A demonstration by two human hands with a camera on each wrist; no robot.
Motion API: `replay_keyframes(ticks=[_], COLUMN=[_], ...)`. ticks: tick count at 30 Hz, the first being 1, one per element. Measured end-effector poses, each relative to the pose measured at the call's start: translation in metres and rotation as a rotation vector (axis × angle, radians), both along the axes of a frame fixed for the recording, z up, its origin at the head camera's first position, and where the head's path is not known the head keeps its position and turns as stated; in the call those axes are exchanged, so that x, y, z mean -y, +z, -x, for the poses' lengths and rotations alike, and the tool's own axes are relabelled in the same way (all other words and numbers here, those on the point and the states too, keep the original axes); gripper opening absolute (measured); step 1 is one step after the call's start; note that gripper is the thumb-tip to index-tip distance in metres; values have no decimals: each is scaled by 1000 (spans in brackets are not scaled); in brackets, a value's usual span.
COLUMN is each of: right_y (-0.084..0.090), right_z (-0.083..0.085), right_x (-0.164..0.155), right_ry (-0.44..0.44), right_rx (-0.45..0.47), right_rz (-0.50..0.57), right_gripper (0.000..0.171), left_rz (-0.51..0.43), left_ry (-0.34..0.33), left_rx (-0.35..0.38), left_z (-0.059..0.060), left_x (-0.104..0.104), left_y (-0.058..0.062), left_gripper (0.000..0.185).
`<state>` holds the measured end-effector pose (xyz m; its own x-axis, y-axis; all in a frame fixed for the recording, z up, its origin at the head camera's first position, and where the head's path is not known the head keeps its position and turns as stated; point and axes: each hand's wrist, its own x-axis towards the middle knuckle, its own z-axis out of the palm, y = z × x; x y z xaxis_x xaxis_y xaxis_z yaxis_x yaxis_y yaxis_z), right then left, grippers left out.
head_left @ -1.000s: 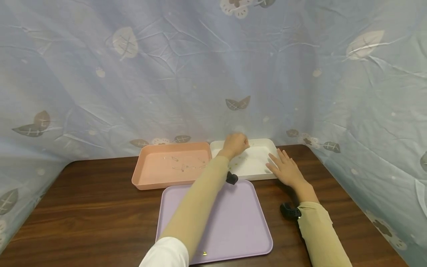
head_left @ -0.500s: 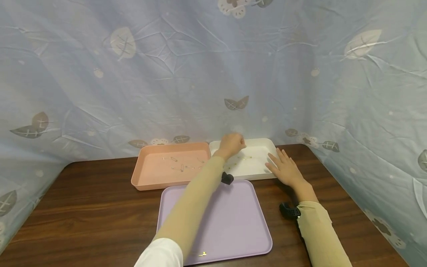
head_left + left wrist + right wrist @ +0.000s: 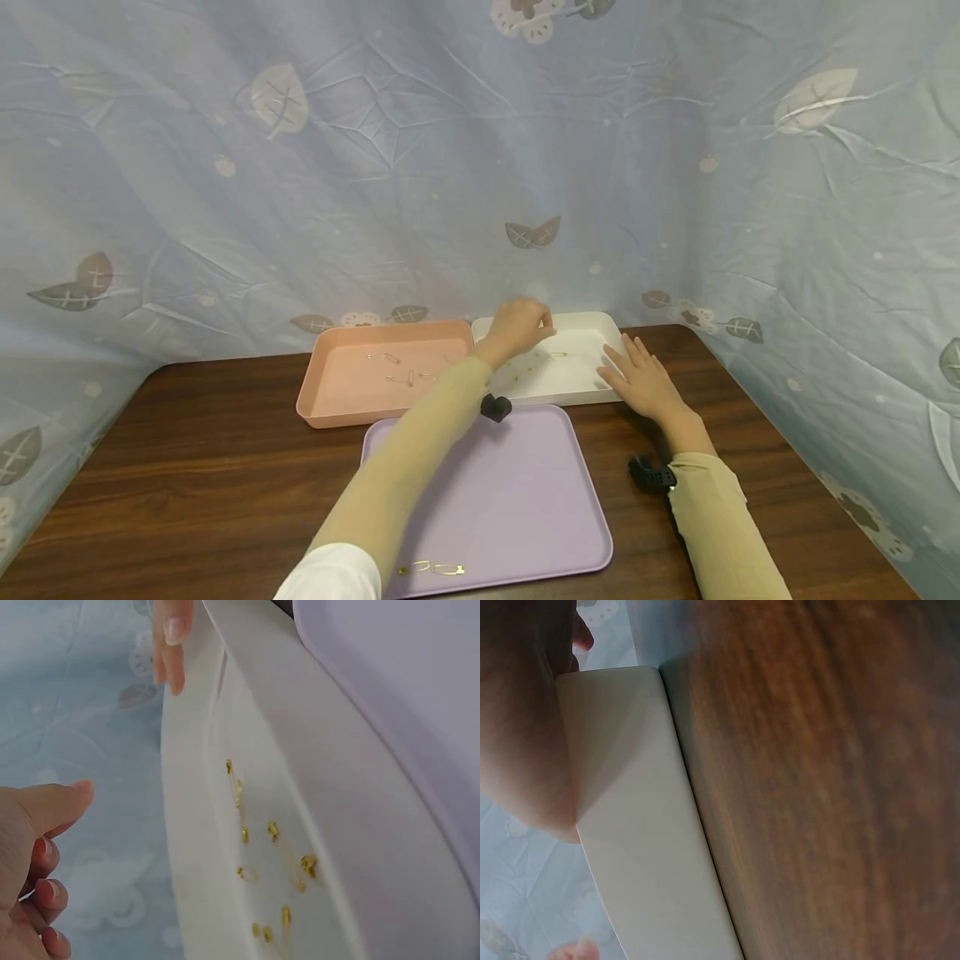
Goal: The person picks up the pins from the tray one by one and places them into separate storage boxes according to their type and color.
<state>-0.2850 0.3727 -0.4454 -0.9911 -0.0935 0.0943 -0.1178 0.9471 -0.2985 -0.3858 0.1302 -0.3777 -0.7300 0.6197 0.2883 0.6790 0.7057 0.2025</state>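
The left hand (image 3: 517, 327) hovers over the white tray (image 3: 581, 371), its grip curled with nothing visibly pinched. Small gold pins (image 3: 271, 831) lie scattered in that tray. The right hand (image 3: 643, 381) rests flat, fingers spread, on the tray's right rim, at the back of the worktop (image 3: 187, 467).

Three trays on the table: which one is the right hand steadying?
The shallow white plastic tray, back right. The right hand rests flat on its right rim; the pink plastic tray and the flat lilac plastic tray are untouched by it.

A dark wooden table (image 3: 187, 467) bears 3 trays: pink (image 3: 352, 392), white (image 3: 577, 371), purple (image 3: 525, 500).
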Motion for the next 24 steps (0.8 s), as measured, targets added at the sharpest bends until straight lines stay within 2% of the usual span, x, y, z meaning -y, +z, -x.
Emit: replay_keyframes(ticks=[7, 15, 19, 24], right_y=[-1, -1, -2, -1], right_z=[0, 0, 0, 0], right_x=[0, 0, 0, 0], right_ry=[0, 5, 7, 5], right_rx=[-4, -5, -11, -17], right_rz=[1, 14, 9, 1], right_gripper=[69, 69, 68, 68], left_rz=[10, 33, 42, 50], left_ry=[-61, -160, -195, -219], left_rx=[-83, -194, -214, -189], left_z=[-14, -37, -53, -74], left_x=[15, 39, 53, 71], left_y=[10, 15, 16, 18], left_gripper=[16, 15, 12, 10])
